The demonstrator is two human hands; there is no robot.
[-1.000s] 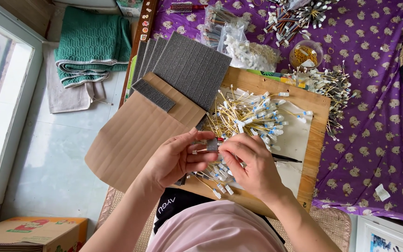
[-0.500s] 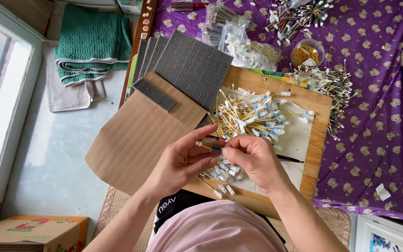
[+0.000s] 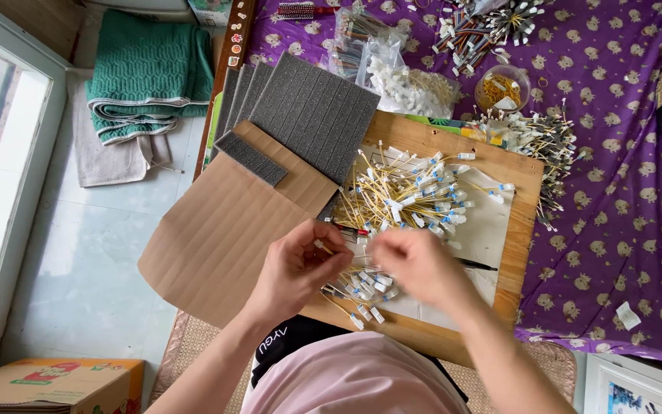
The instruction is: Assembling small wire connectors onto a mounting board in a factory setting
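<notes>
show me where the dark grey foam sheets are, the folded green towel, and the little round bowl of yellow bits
Grey foam sheets (image 3: 317, 115), head view, middle of the top sheet.
Green towel (image 3: 151, 73), head view, centre of the folded stack.
Round bowl (image 3: 503, 89), head view, on the yellow contents near its middle.

One head-worn view looks steeply down, close over the wooden board (image 3: 515, 230) on the lap.

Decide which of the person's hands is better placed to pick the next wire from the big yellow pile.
Right, probably. The right hand lies just below the pile of yellow wires, while the left hand pinches a wire further away.
</notes>
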